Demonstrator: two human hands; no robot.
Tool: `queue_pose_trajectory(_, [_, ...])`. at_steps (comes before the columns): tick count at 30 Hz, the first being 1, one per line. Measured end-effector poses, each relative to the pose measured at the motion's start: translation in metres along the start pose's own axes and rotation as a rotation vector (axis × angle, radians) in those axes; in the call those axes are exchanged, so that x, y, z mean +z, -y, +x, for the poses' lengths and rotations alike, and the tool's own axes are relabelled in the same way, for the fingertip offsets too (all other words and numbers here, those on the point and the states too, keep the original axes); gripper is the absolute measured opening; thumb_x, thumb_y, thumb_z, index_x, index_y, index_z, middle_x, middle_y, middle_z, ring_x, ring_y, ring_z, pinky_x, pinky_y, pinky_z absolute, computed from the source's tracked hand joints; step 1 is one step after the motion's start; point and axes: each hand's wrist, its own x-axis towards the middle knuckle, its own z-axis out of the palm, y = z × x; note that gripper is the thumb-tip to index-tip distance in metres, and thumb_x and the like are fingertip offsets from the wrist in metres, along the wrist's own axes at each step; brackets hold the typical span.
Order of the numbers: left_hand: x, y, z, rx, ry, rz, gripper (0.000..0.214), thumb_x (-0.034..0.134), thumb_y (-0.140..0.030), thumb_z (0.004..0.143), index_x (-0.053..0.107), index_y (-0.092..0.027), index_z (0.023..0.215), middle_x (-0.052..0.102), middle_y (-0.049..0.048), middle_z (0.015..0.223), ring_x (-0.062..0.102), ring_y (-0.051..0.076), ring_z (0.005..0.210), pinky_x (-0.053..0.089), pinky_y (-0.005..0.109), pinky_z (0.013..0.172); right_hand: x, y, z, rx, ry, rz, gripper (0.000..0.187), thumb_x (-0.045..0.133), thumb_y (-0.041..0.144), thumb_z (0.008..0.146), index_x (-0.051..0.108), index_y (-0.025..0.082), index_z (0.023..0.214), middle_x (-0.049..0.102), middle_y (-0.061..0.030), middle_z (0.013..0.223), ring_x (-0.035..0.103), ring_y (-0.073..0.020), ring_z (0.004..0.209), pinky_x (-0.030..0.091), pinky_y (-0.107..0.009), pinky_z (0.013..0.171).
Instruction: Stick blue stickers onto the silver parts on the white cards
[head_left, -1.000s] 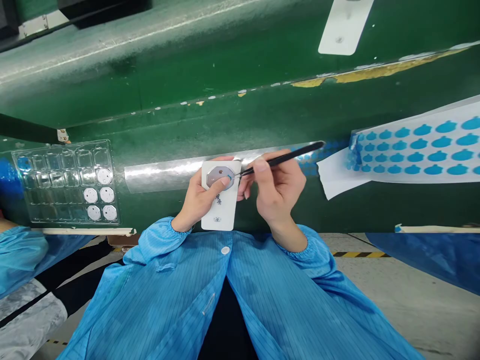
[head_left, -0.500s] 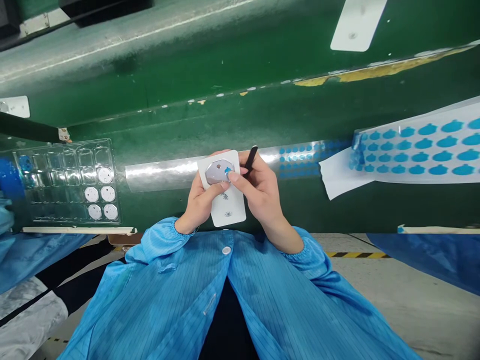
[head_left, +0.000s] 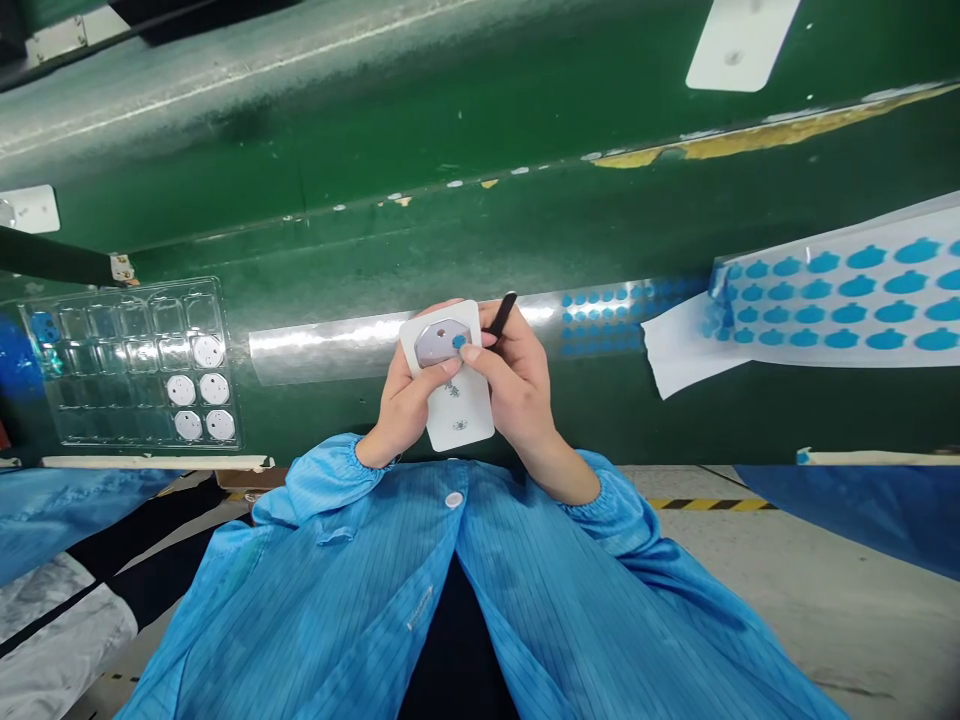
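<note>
My left hand (head_left: 407, 400) is closed on the left edge of a white rounded plate (head_left: 460, 425), its thumb lying across the front. Set in the upper half of this plate is a shiny grey octagonal face (head_left: 435, 345) with a small dark hole. A small blue round sticker (head_left: 459, 342) lies at the right of that face. The thumb of my right hand (head_left: 519, 375) presses at the sticker's lower edge. A slim black tool (head_left: 504, 315), possibly tweezers, sticks up from my right fingers; its lower end is hidden.
A clear strip (head_left: 322, 350) with blue dots (head_left: 600, 310) lies behind my hands. On the right is a white sheet (head_left: 679, 350) of blue stickers (head_left: 847, 313). At left, a clear compartment tray (head_left: 135, 400) holds several round white parts (head_left: 214, 388). Another white plate (head_left: 739, 50) lies farther back.
My right thumb has shifted slightly, and the blue sticker, pointed in outline before, now looks rounder and flatter. Both hands keep their hold. A blue sleeve at the far left has withdrawn.
</note>
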Motion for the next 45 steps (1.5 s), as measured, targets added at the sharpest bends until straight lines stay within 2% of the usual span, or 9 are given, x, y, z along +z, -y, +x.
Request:
queue_pose_trajectory(7, [0.002,0.001,0.000,-0.032,-0.017,-0.022,0.058,0.088,-0.040,0.089,0.071,-0.028,0.144,0.082,0.0029,0.115,0.078,0.022,0.104,0.063,0.033,0.091,0.002,-0.001,0.003,0.055,-0.015,0.066,0.019,0.078,0.040,0.087,0.070,0.027,0.099,0.069,0.0003,0.096,0.064,-0.0189,0.086,0.055,-0.034,0.077])
queue_pose_trajectory(13, [0.003,-0.006,0.004,-0.167,-0.152,-0.026,0.039,0.094,-0.049,0.079,0.078,-0.020,0.100,0.078,0.0024,0.088,0.073,0.017,0.073,0.059,0.028,0.066,-0.002,-0.004,-0.001,0.100,0.065,0.189,0.025,0.076,0.050,0.092,0.072,0.028,0.104,0.063,-0.0003,0.086,0.057,-0.0201,0.076,0.051,-0.036,0.070])
queue_pose_trajectory(18, [0.005,-0.012,0.009,-0.146,-0.205,0.020,0.041,0.097,-0.051,0.075,0.076,-0.019,0.089,0.077,0.0019,0.081,0.071,0.015,0.068,0.058,0.026,0.063,-0.004,-0.010,-0.004,0.052,0.064,0.164,0.025,0.075,0.053,0.097,0.073,0.029,0.101,0.061,-0.0016,0.093,0.054,-0.0209,0.080,0.050,-0.038,0.074])
queue_pose_trajectory(24, [-0.003,-0.019,0.015,-0.054,-0.404,0.010,0.039,0.092,-0.050,0.080,0.077,-0.018,0.098,0.084,0.0080,0.094,0.084,0.027,0.085,0.068,0.035,0.077,-0.001,-0.013,-0.008,0.099,-0.005,0.173,0.039,0.084,0.058,0.093,0.070,0.029,0.113,0.060,0.0002,0.092,0.056,-0.0184,0.081,0.050,-0.034,0.074])
queue_pose_trajectory(28, [-0.015,-0.028,0.022,0.106,-0.501,-0.014,0.043,0.091,-0.051,0.083,0.076,-0.019,0.107,0.086,0.0086,0.108,0.085,0.026,0.088,0.070,0.034,0.081,0.000,-0.010,-0.012,0.145,0.253,-0.036,0.049,0.079,0.068,0.095,0.065,0.022,0.085,0.053,0.0021,0.075,0.046,-0.0148,0.067,0.038,-0.031,0.061])
queue_pose_trajectory(32, [-0.028,-0.031,0.031,0.147,-0.435,-0.005,0.050,0.088,-0.055,0.085,0.075,-0.020,0.118,0.083,0.0104,0.126,0.084,0.026,0.098,0.069,0.033,0.084,-0.001,-0.012,-0.006,0.107,0.308,-0.168,0.060,0.077,0.070,0.096,0.054,0.021,0.070,0.047,0.0041,0.068,0.040,-0.0123,0.063,0.031,-0.030,0.058])
queue_pose_trajectory(36, [-0.046,-0.033,0.036,0.172,-0.378,-0.001,0.049,0.084,-0.046,0.089,0.071,-0.026,0.132,0.075,0.0086,0.144,0.081,0.023,0.109,0.066,0.031,0.088,-0.015,-0.017,0.041,0.025,0.213,-0.210,0.061,0.075,0.076,0.093,0.062,0.020,0.074,0.053,0.0031,0.068,0.045,-0.0133,0.066,0.035,-0.029,0.061])
queue_pose_trajectory(41, [-0.071,-0.041,0.035,0.216,-0.427,0.057,0.038,0.083,-0.033,0.085,0.073,-0.026,0.121,0.075,0.0047,0.127,0.078,0.015,0.090,0.064,0.026,0.077,-0.057,-0.015,0.154,-0.162,-0.172,-0.172,0.057,0.081,0.074,0.088,0.063,0.021,0.077,0.045,0.0043,0.065,0.036,-0.0106,0.056,0.028,-0.027,0.053])
queue_pose_trajectory(45, [-0.086,-0.046,0.033,0.228,-0.428,0.124,0.032,0.082,-0.037,0.084,0.071,-0.023,0.111,0.074,0.0028,0.104,0.074,0.013,0.081,0.060,0.025,0.072,-0.091,-0.014,0.228,-0.204,-0.300,-0.398,0.045,0.068,0.060,0.104,0.065,0.020,0.084,0.050,0.0013,0.071,0.050,-0.0157,0.065,0.049,-0.035,0.066])
